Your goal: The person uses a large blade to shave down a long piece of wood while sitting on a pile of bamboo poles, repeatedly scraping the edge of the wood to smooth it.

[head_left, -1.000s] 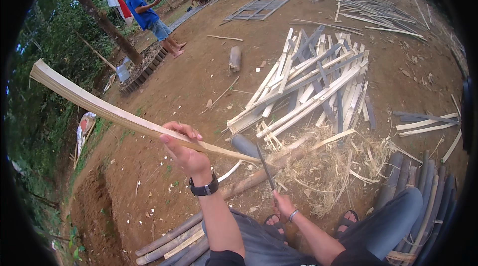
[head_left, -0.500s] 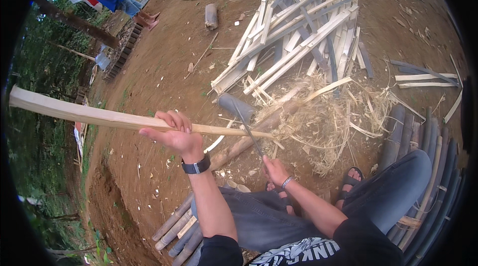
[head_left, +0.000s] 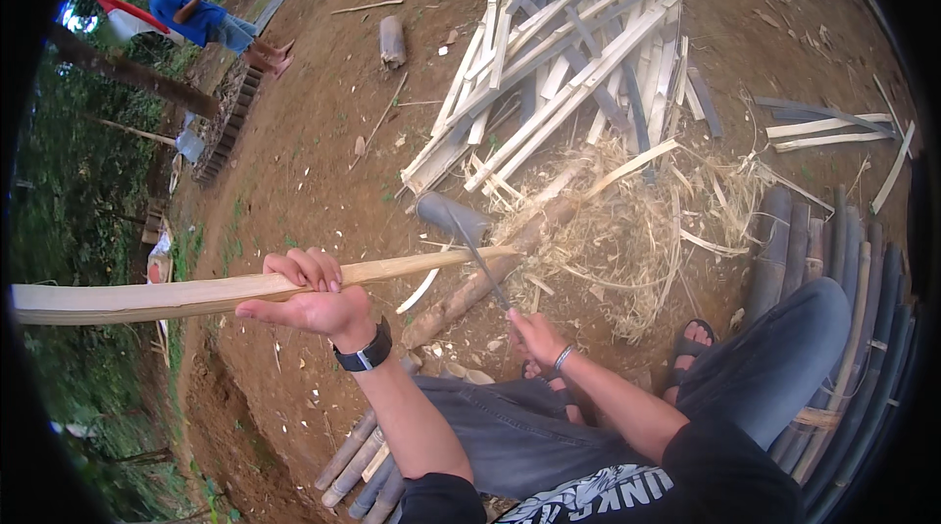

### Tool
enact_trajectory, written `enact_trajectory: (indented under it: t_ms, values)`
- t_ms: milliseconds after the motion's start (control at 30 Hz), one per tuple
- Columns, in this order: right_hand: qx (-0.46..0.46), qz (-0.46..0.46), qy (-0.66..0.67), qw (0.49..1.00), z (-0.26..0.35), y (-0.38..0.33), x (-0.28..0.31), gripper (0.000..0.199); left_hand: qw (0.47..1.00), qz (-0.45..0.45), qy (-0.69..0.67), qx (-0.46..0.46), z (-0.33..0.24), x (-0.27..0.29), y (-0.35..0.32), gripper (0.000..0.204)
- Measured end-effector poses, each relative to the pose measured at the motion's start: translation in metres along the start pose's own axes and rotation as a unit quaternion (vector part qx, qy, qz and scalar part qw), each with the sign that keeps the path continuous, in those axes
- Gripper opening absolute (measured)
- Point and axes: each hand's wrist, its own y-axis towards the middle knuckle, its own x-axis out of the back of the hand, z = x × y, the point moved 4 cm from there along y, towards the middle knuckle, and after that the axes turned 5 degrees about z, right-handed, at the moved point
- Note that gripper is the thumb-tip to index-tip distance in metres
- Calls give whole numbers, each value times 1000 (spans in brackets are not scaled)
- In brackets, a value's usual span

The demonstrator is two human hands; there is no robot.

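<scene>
One long, pale split-bamboo strip (head_left: 176,297), held above the ground left of centre, narrow end pointing right, grasped by the left hand (head_left: 314,297) (palm upturned, black strapped watch (head_left: 364,349) at the wrist). One dark, narrow-bladed knife (head_left: 480,264), handle clenched in the right hand (head_left: 538,339), blade crossing the strip's narrow end in view, contact uncertain. Beyond: one brown, round wooden pole (head_left: 451,306) on bare soil, a straw-coloured tangle of shavings (head_left: 627,249), and a heap of pale and grey bamboo slats (head_left: 578,88).
</scene>
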Motion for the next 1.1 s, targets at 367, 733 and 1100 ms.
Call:
enact_trajectory:
  t_ms: [367,733,1100]
  values:
    - [-72,-78,69,992,-48,9,9,72,999,-26,48,1,4,2,-1,66]
    - [-53,8,152,987,-23,26,13,69,997,34,65,-3,11,-34,0,67]
    - [-78,-13,160,984,-31,37,12,71,998,39,46,11,10,-33,-3,67]
